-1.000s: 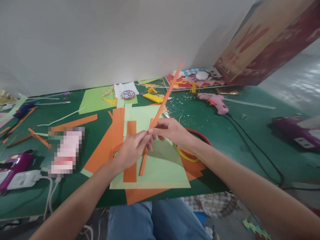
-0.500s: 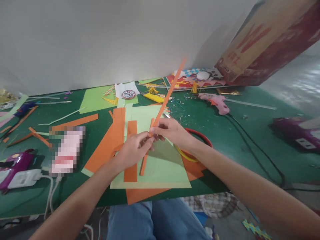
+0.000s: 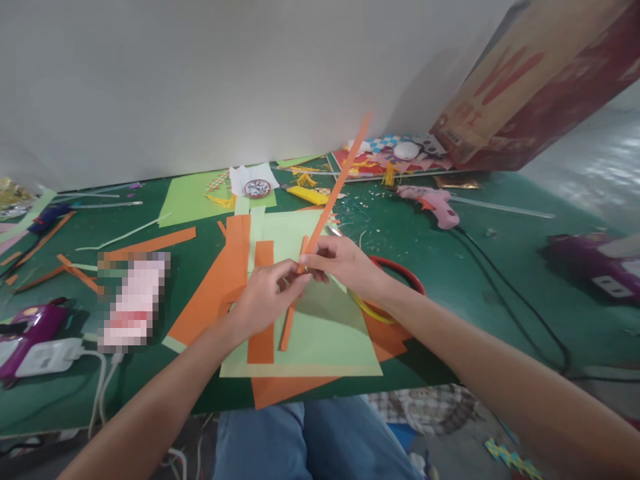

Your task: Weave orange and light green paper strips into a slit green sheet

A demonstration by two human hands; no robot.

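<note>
Both hands meet above a pale green paper sheet [image 3: 330, 320]. A long narrow orange paper strip [image 3: 341, 181] slants up and to the right from my right hand [image 3: 345, 263], whose thumb and fingers pinch its lower end. My left hand [image 3: 273, 293] is closed at that same end, thumb and forefinger together on the strip. The very tip between the fingers is hidden. Under the hands another narrow orange strip [image 3: 289, 328] lies on the green sheet. A wider orange strip [image 3: 261, 333] lies beside it, partly covered by my left hand.
Right of the hands are scissors with red-and-yellow handles [image 3: 400, 273]. A pink glue gun [image 3: 433, 205] with its cord lies farther right. Behind sits a yellow craft knife [image 3: 307, 195]. To the left are a blurred-out phone [image 3: 133, 307] and a purple power strip [image 3: 37, 333].
Almost nothing differs. My left fingers have shifted very slightly at the strip's lower end; the strip and my right hand stay in place.
</note>
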